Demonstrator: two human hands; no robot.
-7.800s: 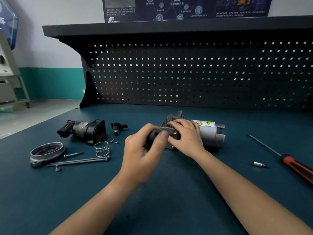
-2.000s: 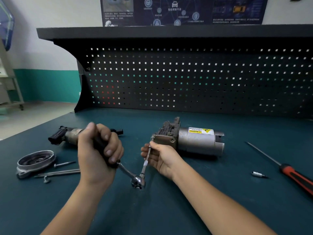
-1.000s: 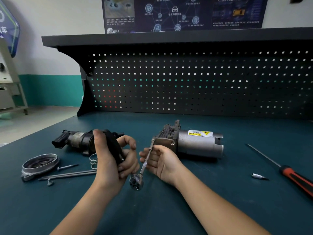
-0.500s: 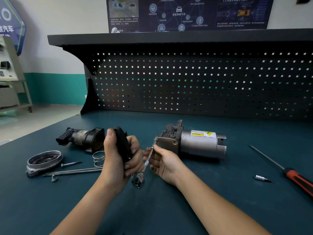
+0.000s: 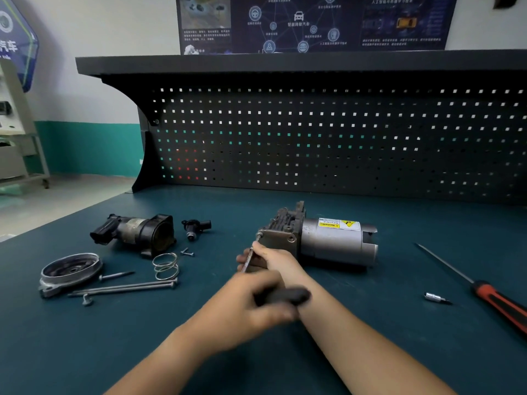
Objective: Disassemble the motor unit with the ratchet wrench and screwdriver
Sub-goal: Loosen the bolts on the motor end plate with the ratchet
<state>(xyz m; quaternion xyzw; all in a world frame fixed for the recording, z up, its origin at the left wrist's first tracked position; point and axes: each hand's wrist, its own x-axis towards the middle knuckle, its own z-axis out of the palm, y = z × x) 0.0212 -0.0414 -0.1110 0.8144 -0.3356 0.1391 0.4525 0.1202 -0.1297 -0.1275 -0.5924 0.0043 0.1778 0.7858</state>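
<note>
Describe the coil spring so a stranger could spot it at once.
From the left end of the pegboard, drop to the teal benchtop. The spring lies between the black housing and two long bolts. It is the only coiled wire there.

- The handle of the ratchet wrench (image 5: 288, 295) leaned left two seconds ago and stood upright in the left hand (image 5: 242, 309) half a second ago. It has now swung over to the right and lies across the right wrist.
- The left hand has moved with it, in front of the right hand (image 5: 273, 262), and is blurred. The wrench's head, visible earlier, is hidden behind it.
- Nearly eight seconds ago the right hand lay on the motor unit (image 5: 333, 243). It now pinches the extension bar (image 5: 248, 258) before the end plate.
</note>
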